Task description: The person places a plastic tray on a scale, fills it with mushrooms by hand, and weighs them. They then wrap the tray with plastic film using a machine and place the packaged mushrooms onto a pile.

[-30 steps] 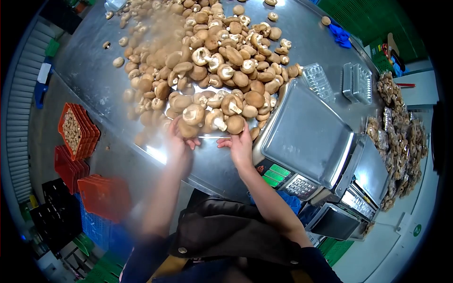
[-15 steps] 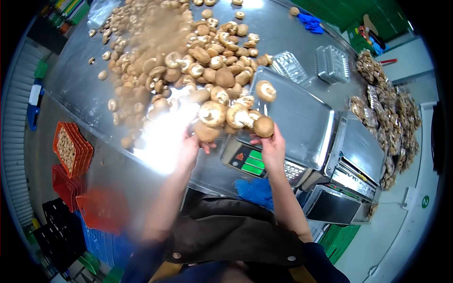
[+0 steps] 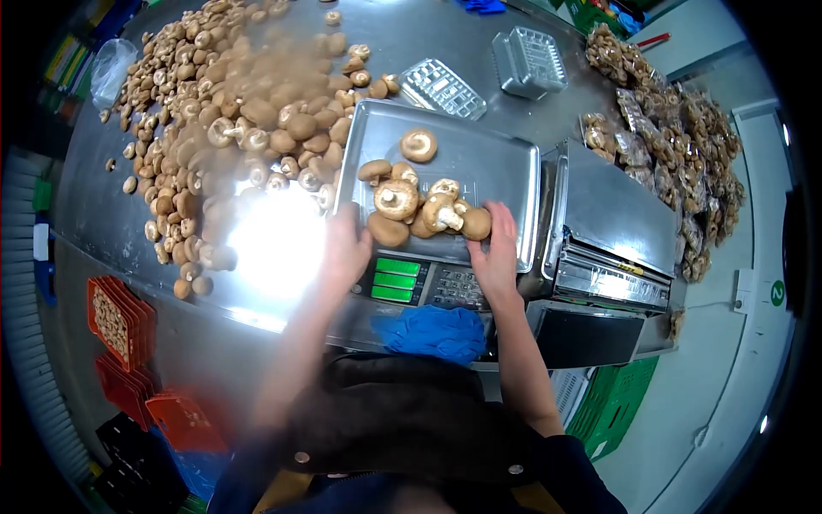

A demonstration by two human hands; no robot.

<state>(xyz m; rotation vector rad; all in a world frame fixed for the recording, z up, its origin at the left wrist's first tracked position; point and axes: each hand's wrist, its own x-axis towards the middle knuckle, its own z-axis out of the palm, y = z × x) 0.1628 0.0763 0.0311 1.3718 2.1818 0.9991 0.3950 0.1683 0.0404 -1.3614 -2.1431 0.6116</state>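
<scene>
Several brown mushrooms [image 3: 396,200] lie in a group over the metal pan [image 3: 505,184] of a scale, whose green display [image 3: 396,280] is lit. A clear container under the group is barely visible. My right hand [image 3: 495,248] is at the group's right end, thumb and fingers around the edge beside a dark-capped mushroom [image 3: 477,224]. My left hand [image 3: 346,250] is at the left end, near a large cap [image 3: 388,229]; its fingers are blurred by glare. One mushroom [image 3: 419,145] lies apart, higher on the pan.
A large mushroom pile [image 3: 197,111] covers the table's left part. Clear trays [image 3: 443,89] and stacked trays [image 3: 529,62] stand beyond the scale. Right are a wrapping machine [image 3: 612,223] and packed mushrooms [image 3: 659,128]. A blue cloth [image 3: 432,332] lies in front; red crates [image 3: 120,321] stand lower left.
The view has shifted toward the scale. Both hands and the mushroom group have moved from the pile's edge onto the pan.
</scene>
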